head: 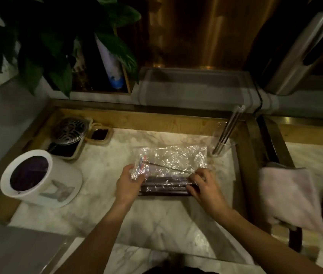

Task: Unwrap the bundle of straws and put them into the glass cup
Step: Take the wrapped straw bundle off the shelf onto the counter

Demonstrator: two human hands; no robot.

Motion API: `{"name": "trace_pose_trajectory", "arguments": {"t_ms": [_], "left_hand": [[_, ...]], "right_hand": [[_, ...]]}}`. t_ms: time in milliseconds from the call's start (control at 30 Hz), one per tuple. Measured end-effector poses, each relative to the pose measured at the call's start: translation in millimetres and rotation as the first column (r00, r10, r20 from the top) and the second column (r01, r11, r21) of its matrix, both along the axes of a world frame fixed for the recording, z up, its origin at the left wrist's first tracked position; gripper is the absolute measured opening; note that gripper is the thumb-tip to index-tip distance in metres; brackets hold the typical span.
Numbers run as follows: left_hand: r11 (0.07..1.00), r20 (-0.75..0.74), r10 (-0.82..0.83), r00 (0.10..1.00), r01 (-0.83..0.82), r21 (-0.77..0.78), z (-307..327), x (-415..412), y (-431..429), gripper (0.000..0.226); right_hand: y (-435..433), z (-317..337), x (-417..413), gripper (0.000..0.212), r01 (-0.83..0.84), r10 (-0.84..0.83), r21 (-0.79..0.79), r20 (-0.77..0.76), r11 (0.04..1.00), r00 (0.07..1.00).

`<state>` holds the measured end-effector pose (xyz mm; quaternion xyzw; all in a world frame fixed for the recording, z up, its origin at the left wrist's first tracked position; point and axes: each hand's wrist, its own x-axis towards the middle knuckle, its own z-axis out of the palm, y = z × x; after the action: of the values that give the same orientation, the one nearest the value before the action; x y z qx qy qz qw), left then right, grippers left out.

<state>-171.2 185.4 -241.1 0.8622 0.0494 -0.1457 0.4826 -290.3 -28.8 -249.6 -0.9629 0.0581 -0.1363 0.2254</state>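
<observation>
So the straws (165, 187) are lying flat on the marble surface (156, 220), right in front of the person, a dark bundle half out of its wrap (176, 158). The clear film is peeled open and spread out behind the bundle, crinkly and shiny.

Left hand (129, 184) pinches the left end, film and all, so that grip is closed on the wrap at the bundle's end. Right hand (204, 184) has its fingertips down on the right end of the bundle, pinching or pressing there; honestly can't tell if it's holding film or straws.

Handling-wise, my guess: the straws are light and fairly stiff, but round and loose, so they'll roll and scatter once the film lets go. The film is thin, clingy and slippery, so it will bunch up rather than slide off clean. I'd grab the bundle around the middle with one hand and strip the film with the other.

The cup (223, 141) sits back right, well apart from the bundle, already holding a few straws. It's glass and looks narrow, so easy to tip.
</observation>
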Motion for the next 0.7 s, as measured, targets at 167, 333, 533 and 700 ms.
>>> {"name": "trace_pose_trajectory", "arguments": {"t_ms": [167,333,533,700], "left_hand": [[0.997,-0.052,-0.059,0.997,0.062,0.051,-22,-20,5,0.052],[0.984,-0.077,-0.132,0.988,0.14,0.109,-33,-34,10,0.052],[0.961,-0.104,-0.208,0.973,0.223,0.162,-39,-35,19,0.055],[0.918,-0.014,-0.301,0.954,0.294,0.266,-23,-23,23,0.054]], "right_hand": [[0,-20,-24,0.024,-0.015,0.017,0.018,-0.07,1.0,0.997],[5,-34,-40,0.022,-0.001,0.006,0.044,-0.111,0.999,0.994],[4,-28,-43,0.023,0.013,-0.018,-0.037,-0.145,0.999,0.989],[-7,-11,-38,0.018,0.016,-0.028,-0.092,-0.134,0.996,0.991]]}}
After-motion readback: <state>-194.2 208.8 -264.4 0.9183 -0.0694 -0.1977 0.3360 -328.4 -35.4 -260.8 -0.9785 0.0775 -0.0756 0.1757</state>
